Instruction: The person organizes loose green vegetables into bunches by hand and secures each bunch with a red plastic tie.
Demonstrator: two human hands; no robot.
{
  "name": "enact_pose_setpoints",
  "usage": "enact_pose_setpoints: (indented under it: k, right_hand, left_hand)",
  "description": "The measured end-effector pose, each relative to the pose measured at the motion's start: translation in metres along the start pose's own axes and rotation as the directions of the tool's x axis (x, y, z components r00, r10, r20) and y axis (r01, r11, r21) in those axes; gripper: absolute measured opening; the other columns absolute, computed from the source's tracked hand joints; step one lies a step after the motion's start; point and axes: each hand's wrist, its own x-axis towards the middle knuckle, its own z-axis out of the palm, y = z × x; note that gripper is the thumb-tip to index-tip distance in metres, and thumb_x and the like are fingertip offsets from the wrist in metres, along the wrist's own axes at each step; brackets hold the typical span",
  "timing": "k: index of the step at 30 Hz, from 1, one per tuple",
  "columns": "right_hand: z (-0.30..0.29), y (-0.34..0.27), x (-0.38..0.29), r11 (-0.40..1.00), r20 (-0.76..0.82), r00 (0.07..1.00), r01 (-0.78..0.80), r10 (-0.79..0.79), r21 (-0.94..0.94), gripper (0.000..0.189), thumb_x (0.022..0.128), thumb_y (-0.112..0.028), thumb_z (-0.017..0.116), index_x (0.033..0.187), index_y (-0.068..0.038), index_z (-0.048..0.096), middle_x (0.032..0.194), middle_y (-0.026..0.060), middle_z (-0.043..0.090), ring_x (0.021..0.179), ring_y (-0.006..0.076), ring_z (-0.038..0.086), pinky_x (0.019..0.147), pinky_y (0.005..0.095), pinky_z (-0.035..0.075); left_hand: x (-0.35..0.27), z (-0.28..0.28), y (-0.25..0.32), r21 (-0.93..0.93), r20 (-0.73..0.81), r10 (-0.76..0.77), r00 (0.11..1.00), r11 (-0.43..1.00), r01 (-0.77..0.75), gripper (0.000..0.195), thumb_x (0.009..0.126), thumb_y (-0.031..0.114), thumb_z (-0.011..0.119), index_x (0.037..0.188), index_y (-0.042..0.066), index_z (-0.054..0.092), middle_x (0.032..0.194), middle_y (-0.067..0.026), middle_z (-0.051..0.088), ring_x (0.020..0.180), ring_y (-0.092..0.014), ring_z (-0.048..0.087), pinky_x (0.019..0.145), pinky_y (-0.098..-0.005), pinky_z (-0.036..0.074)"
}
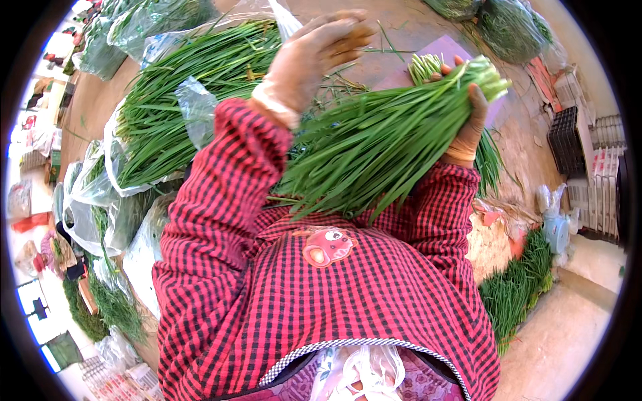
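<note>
A thick bunch of garlic chives [381, 135] rests in my right hand [471, 118], whose fingers and thumb wrap it near the pale stem ends. Its leaves fan down and left across my checked sleeve and chest. My gloved left hand [323, 52] is raised to the left of the stems, slightly blurred, holding nothing, fingers stretched to the right. Behind the held bunch, the pale stem ends of more chives [424, 67] lie on a purple sheet [444, 47]. To the left of my left forearm, a large heap of loose chives [200, 90] fills an opened plastic bag [111, 155].
Stuffed plastic bags of greens stand at the upper left [150, 30] and upper right [511, 32]. At right are a black plastic crate [567, 135] and a plastic-wrapped blue device [555, 233]. A row of chives [516, 288] lies at the lower right. Leaf scraps [346, 85] litter the work surface.
</note>
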Motion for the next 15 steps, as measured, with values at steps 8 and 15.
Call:
enact_pose_setpoints:
  k: [8,15]
  right_hand:
    - [-0.120,-0.031,0.010,0.962,-0.038,0.987,0.160,-0.155,0.222,0.062,0.081,-0.041,0.069,0.123,0.002,0.053,0.112,0.0135,0.059,0.101,0.0234,0.056,0.096,0.0400,0.046]
    - [-0.152,-0.043,0.001,0.944,-0.009,0.987,0.158,-0.163,0.288,0.071,0.082,-0.042,0.068,0.131,0.003,0.046,0.113,0.0121,0.055,0.102,0.0223,0.054,0.097,0.0390,0.044]
  left_hand:
    - [-0.077,0.032,-0.053,0.354,0.237,-0.457,0.857,0.862,0.362,0.059,0.091,0.022,0.066,0.142,0.002,0.044,0.136,-0.0108,0.055,0.127,-0.021,0.049,0.108,-0.0352,0.038]
    - [-0.109,0.077,-0.049,0.672,0.504,-0.264,0.822,0.717,-0.182,0.051,0.086,0.033,0.067,0.129,0.008,0.054,0.084,-0.0172,0.066,0.072,-0.036,0.065,0.064,-0.0423,0.053]
